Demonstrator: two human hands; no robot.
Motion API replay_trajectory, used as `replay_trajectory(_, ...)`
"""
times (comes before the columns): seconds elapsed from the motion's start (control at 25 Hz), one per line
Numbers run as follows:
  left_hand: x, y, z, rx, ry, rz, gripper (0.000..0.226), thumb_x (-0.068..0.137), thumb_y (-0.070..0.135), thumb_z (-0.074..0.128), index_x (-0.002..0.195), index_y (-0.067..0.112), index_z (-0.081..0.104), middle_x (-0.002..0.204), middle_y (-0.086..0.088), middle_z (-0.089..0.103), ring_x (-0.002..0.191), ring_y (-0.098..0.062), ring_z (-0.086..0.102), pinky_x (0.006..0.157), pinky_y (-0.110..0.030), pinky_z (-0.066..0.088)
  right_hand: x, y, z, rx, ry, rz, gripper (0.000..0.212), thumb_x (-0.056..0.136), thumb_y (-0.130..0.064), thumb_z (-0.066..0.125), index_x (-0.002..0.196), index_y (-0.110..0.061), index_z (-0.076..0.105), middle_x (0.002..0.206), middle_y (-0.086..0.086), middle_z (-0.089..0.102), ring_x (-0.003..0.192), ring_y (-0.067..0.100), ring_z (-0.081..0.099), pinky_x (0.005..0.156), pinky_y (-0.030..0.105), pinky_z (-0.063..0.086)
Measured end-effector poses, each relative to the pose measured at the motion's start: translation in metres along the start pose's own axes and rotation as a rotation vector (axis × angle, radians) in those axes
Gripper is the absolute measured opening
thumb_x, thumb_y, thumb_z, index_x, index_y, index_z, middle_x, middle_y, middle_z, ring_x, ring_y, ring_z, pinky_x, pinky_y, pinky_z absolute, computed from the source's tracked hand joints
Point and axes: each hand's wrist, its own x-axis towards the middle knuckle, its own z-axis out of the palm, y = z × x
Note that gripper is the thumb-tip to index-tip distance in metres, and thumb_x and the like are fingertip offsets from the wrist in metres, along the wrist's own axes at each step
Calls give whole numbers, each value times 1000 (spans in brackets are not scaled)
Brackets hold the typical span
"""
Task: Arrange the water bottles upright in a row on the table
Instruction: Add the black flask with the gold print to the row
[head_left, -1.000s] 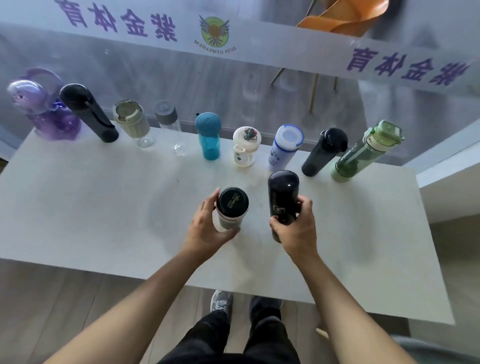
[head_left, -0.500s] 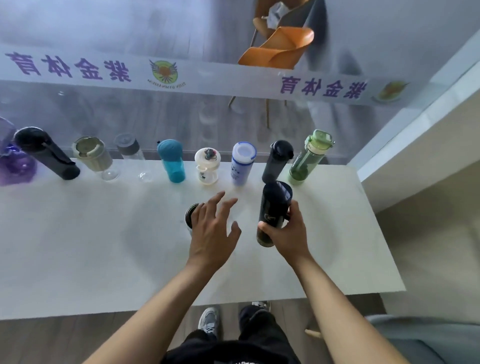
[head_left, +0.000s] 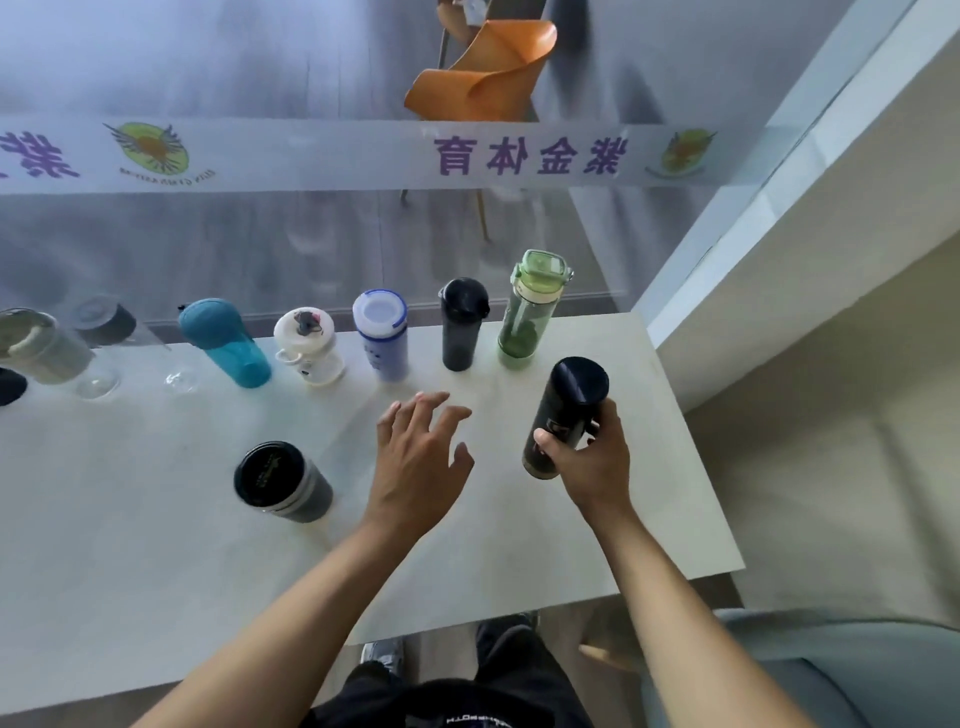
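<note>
My right hand grips a tall black bottle by its lower half, held upright over the right part of the white table, in front of the green bottle. My left hand hovers open with spread fingers in the middle, holding nothing. A short grey cup with a black lid stands alone to its left. Along the far edge stands a row: a black bottle, a white and blue bottle, a small white bottle, a teal bottle and several more at the left.
A glass wall with a printed band rises right behind the row. The table's right edge is close to the held bottle, with a beige ledge beyond. An orange chair stands behind the glass. My legs are below the near edge.
My left hand let go of the grey cup and moved right, fingers spread. My right hand carried the tall black bottle rightward and farther back, toward the green bottle. The view swung right.
</note>
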Motion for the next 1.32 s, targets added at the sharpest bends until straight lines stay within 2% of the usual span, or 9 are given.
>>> replay_trajectory(0.16,22,37,33,-10,-40,-50,35,85,20,64,121,21,63,137,-5,55,131,-29,47,113,-45,28,55,22,-28,-3,-57,52,50,68,-30,85,99,-46,50,107,-19,64,99,-6,60,78,16,46)
replay_trajectory(0.32,39,69,66,26,-64,-159,36,85,22,65,121,22,63,138,-5,56,130,-29,49,112,-44,29,115,40,-40,-23,-126,36,53,69,-22,88,108,-31,53,111,-8,66,101,8,63,88,25,51)
replay_trajectory(0.48,47,86,88,53,-88,-257,36,84,21,66,120,23,62,138,-4,56,127,-28,51,110,-43,31,169,50,-46,-16,-206,33,55,68,-20,88,106,-35,52,108,-9,66,100,10,64,87,25,52)
replay_trajectory(0.6,51,88,99,71,-113,-317,36,85,22,65,121,24,62,140,-3,54,127,-29,50,106,-43,33,205,49,-44,16,-262,37,57,67,-17,88,107,-39,52,106,-14,65,105,14,65,93,31,54)
replay_trajectory(0.8,63,88,104,105,-113,-377,36,86,24,63,122,26,60,141,-3,53,125,-30,51,103,-43,36,249,37,-32,-4,-286,-5,58,68,-19,84,116,-28,54,117,0,65,109,21,63,100,41,52)
replay_trajectory(0.92,67,93,105,104,-92,-394,36,85,22,64,120,25,61,140,-3,53,124,-30,52,102,-43,37,262,31,-23,-18,-315,-32,61,71,-19,83,124,-23,53,121,1,64,113,22,61,101,40,51)
replay_trajectory(1.12,65,94,103,100,-73,-409,35,86,23,62,121,25,61,140,-2,53,123,-29,52,103,-43,36,266,32,-19,-51,-336,-60,59,75,-23,81,124,-25,49,122,0,62,111,22,61,97,37,50)
replay_trajectory(1.2,62,92,99,102,-56,-417,36,86,23,62,122,26,60,140,-2,53,124,-28,51,103,-42,37,265,35,-19,-56,-338,-50,59,76,-24,81,125,-28,48,121,-5,60,111,18,58,92,31,45)
replay_trajectory(1.32,58,83,87,115,-14,-422,38,86,25,61,124,26,59,140,-1,53,125,-28,51,104,-41,36,252,37,-22,-55,-285,17,72,79,-26,82,141,-24,43,135,-5,54,122,13,52,100,30,40)
